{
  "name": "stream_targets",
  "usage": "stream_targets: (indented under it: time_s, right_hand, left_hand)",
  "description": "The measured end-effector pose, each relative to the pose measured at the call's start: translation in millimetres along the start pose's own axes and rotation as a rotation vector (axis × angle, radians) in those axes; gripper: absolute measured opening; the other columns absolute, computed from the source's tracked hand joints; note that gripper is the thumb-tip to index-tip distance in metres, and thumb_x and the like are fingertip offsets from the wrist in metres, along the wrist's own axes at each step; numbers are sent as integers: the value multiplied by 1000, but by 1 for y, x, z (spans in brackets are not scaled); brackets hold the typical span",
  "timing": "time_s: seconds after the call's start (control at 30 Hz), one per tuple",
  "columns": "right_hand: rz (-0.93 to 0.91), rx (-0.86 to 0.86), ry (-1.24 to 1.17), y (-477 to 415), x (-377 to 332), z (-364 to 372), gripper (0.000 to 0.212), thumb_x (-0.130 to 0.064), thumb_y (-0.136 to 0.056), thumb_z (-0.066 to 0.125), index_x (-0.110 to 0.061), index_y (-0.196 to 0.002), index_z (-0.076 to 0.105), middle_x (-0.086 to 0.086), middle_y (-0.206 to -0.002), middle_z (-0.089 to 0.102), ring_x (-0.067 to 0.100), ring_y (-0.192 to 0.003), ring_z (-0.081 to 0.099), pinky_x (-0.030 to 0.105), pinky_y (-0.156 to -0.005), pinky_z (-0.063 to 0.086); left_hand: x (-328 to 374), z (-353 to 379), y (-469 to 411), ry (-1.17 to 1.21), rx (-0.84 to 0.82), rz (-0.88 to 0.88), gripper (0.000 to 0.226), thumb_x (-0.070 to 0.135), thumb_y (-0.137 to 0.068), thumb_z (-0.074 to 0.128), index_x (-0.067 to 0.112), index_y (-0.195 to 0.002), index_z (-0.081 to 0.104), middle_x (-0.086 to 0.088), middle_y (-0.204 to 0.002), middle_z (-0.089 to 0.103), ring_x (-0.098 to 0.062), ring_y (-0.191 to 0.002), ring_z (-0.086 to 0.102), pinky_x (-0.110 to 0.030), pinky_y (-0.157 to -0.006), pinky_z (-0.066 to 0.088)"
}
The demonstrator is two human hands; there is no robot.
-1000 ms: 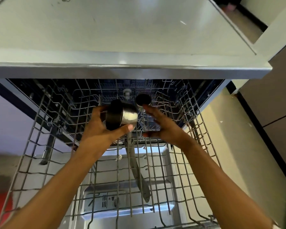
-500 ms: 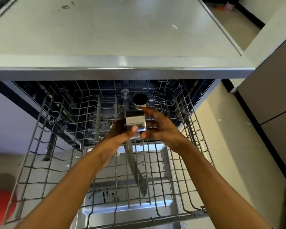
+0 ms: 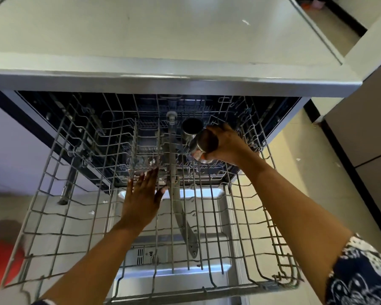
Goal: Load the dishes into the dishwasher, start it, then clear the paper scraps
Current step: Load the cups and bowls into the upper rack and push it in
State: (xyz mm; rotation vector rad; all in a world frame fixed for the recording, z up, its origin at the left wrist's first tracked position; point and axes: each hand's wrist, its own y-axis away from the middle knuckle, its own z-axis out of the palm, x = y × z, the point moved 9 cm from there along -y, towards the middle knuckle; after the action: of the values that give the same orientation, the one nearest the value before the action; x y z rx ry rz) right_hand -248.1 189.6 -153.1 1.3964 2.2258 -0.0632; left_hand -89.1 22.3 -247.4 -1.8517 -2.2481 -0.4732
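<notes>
the wire rack [image 3: 282, 249] is pulled out from under the counter [image 3: 163, 40], over the open dishwasher door [image 3: 221, 195]. the right hand [image 3: 228, 144] is at the rack's far edge, right of centre, its grip closed round a steel cup [image 3: 200, 149], which is tilted with its round dark end facing up toward the camera; whether the cup touches the wires cannot be told. just beyond it, a second steel cup [image 3: 192, 127] stands in the rack at the far edge, mouth up, close to the held one. the left hand [image 3: 141, 199] is over the middle of the rack with its grip open, fingers straight and spread, fingertips [image 3: 151, 175] near a row of upright tines. a grey spray arm [image 3: 186, 230] runs under the rack from the far edge toward the near edge. a paper scrap [image 3: 246, 22] lies on the counter toward its far right corner, and another small scrap [image 3: 298, 159] lies on the floor tiles to the rack's right. a patterned sleeve [image 3: 361, 274] covers the right upper arm.
</notes>
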Motion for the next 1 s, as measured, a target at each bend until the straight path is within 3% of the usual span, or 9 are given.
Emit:
stream_targets:
  time_s: [0.17, 0.3, 0.47, 0.7, 1.0]
  right_hand:
    - [-22, -23, 93, -17, -7, 12, 93, -32, -64, 83, -19, -142, 34, 10, -135, 38, 29, -125, 40, 36, -105, 37]
    - [-13, -19, 148, -24, -5, 27, 94, -35, -64, 83, -19, -142, 33, 9, -138, 37, 31, -127, 38, 38, -105, 37]
    - [-18, 2, 175, -23, -7, 36, 94, -34, -67, 81, -20, -144, 30, 8, -141, 36, 30, -131, 33, 39, -106, 34]
    - [-6, 3, 185, -23, -6, 38, 94, -37, -69, 79, -22, -146, 26, 7, -145, 33, 29, -134, 30, 41, -107, 33]
    - [-33, 2, 229, -16, -6, 43, 95, -33, -72, 78, -24, -147, 20, 4, -150, 26, 32, -137, 27, 50, -106, 34]
  left_hand:
    - [-9, 9, 1, -51, -8, 20, 92, 75, -73, -24, 22, -148, -10, 1, -156, -2, -20, -142, -9, -35, -113, -13]
    - [-13, 12, 0, -94, 12, 29, 73, 66, -92, -2, 25, -152, 10, -6, -154, 19, -32, -142, 15, -47, -117, 3]
    - [-16, 14, -2, -102, 7, 2, 86, 73, -78, -19, 25, -148, -8, -4, -157, 15, -29, -146, 8, -44, -113, -7]
    - [-17, 16, -1, -99, 13, 9, 83, 72, -82, -17, 26, -149, -5, -7, -156, 23, -29, -145, 14, -45, -114, -2]
    - [-15, 16, -1, -117, -13, -8, 76, 67, -76, -18, 32, -143, -23, -1, -159, 9, -22, -147, 3, -41, -115, -11]
